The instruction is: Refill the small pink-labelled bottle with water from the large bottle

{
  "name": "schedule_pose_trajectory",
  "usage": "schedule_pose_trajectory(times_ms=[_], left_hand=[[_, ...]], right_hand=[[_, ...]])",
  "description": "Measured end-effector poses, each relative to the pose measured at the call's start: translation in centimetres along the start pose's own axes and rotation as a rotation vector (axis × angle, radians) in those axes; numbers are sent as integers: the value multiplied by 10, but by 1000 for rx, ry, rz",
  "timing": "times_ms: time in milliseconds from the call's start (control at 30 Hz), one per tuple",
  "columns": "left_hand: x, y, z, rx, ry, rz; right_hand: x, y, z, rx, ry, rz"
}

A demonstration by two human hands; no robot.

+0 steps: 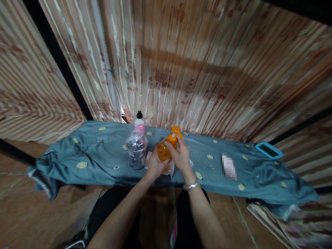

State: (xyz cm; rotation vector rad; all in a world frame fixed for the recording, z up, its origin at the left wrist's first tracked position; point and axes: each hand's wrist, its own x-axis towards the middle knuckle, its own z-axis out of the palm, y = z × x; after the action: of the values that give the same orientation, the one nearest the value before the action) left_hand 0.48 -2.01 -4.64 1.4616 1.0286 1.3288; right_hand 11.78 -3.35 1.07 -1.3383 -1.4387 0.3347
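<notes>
An orange bottle (164,153) with an orange flip-top cap (176,131) is tilted between my two hands above the cloth. My left hand (155,166) is wrapped round its lower body. My right hand (181,157) grips it near the neck, with fingers at the orange cap. Beneath the hands lies a crumpled whitish piece (169,170), partly hidden. Just left of my left hand stands a clear plastic bottle (136,152) with a wide body. Behind that is a bottle with a black top and pink label (139,121).
A blue-green cloth with yellow prints (101,155) covers the low bench. On the right lie a blurred-out pale item (228,166) and a blue-framed dark tablet-like panel (269,150). A striped curtain (166,69) hangs behind, and black poles (59,62) stand at the sides.
</notes>
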Motion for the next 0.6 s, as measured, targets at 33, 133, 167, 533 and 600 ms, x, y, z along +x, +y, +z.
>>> schedule_pose_trajectory(times_ms=[33, 133, 167, 533, 600], left_hand=[[0, 1, 0, 3, 14, 5], [1, 2, 0, 0, 39, 8], [1, 2, 0, -7, 35, 5], [2, 7, 2, -57, 53, -55], [3, 8, 1, -56, 53, -69]], right_hand=[[-4, 10, -1, 8, -18, 8], [-20, 46, 2, -10, 2, 102], [-26, 59, 4, -37, 12, 148], [-63, 101, 19, -325, -269, 289], [-63, 100, 15, -342, -312, 325]])
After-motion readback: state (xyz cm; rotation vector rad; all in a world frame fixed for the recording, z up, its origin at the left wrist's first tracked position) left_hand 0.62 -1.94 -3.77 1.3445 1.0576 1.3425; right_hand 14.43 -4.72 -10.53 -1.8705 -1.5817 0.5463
